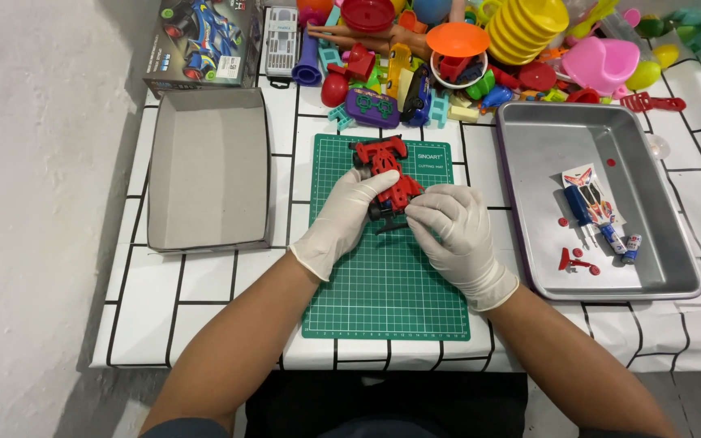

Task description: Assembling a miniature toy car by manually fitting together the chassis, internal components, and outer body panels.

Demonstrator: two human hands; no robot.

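Both gloved hands, left hand (342,219) and right hand (456,231), close their fingers on the red toy car (387,174) over the green mat (383,284), between the empty cardboard lid (208,170) at left and the metal tray (651,243) of small parts at right.

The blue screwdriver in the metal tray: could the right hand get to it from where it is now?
Probably yes. The screwdriver lies uncovered in the open tray, just right of the right hand, with nothing between. But that hand and the left hand are holding the red toy car.

your left hand (341,219) and right hand (458,235) wear thin white disposable gloves — cuffs ending at the wrists, forearms unsleeved.
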